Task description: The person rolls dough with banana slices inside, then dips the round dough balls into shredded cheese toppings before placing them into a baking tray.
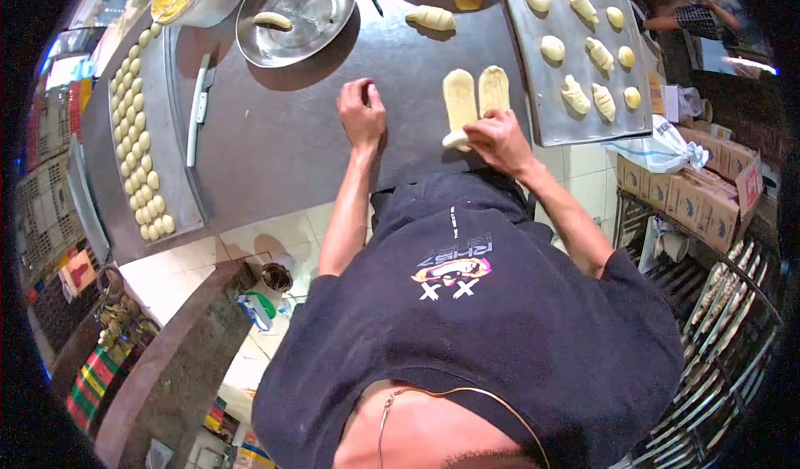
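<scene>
Two flat, oblong strips of pale dough, a left dough strip (459,94) and a right dough strip (494,88), lie side by side on the dark metal table (283,136). At the near end of the left one, my right hand (498,142) is closed on a pale, rounded piece (455,140); its fingers partly cover it, and I cannot tell banana from rolled dough. My left hand (362,115) rests over the table further left, fingers loosely curled, thumb apart, with nothing visible in it. Beyond the strips sits a wrapped dough roll (432,18).
A baking tray (546,123) of rolls and dough balls stands at the right. A steel bowl (312,40) holds one peeled banana (272,21). Small dough balls (137,136) line a metal sheet at the left, beside a long scraper (197,119). Cardboard boxes (692,202) stand lower right.
</scene>
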The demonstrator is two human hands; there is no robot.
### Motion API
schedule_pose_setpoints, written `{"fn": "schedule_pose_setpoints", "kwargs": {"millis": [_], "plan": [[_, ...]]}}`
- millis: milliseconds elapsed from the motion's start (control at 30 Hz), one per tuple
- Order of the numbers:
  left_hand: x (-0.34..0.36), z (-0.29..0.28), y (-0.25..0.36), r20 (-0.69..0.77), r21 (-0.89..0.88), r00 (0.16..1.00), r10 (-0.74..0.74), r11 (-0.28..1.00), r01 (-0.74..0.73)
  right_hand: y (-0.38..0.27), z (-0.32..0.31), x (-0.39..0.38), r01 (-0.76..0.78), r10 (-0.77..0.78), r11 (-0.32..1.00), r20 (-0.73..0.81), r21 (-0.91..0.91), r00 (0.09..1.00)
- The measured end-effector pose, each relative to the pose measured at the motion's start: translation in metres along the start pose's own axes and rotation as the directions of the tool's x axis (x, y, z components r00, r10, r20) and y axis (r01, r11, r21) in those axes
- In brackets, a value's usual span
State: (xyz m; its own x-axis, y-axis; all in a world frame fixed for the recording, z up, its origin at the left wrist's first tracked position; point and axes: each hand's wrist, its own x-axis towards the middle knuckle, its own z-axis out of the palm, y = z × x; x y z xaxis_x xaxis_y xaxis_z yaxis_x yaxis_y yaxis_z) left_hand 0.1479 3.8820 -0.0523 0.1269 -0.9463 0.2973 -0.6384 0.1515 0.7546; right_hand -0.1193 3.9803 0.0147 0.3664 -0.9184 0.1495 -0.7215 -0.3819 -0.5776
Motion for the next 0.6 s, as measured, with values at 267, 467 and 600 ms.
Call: {"fn": "schedule_pose_setpoints", "kwargs": {"millis": [267,467,600], "plan": [[-0.032,0.030,0.036,0.116,0.197,0.990,-0.078,0.979,0.054,0.041,0.013,0.011,-0.215,0.266,0.957,-0.292,0.196,0.919],[-0.013,0.071,0.088,0.173,0.313,0.934,-0.313,0.916,0.249,0.064,0.027,0.071,-0.419,0.424,0.901,-0.420,0.110,0.802],[0.012,0.077,0.107,0.191,0.419,0.885,-0.425,0.851,0.318,0.094,0.030,0.096,-0.562,0.609,0.792,-0.242,0.239,0.755]]}}
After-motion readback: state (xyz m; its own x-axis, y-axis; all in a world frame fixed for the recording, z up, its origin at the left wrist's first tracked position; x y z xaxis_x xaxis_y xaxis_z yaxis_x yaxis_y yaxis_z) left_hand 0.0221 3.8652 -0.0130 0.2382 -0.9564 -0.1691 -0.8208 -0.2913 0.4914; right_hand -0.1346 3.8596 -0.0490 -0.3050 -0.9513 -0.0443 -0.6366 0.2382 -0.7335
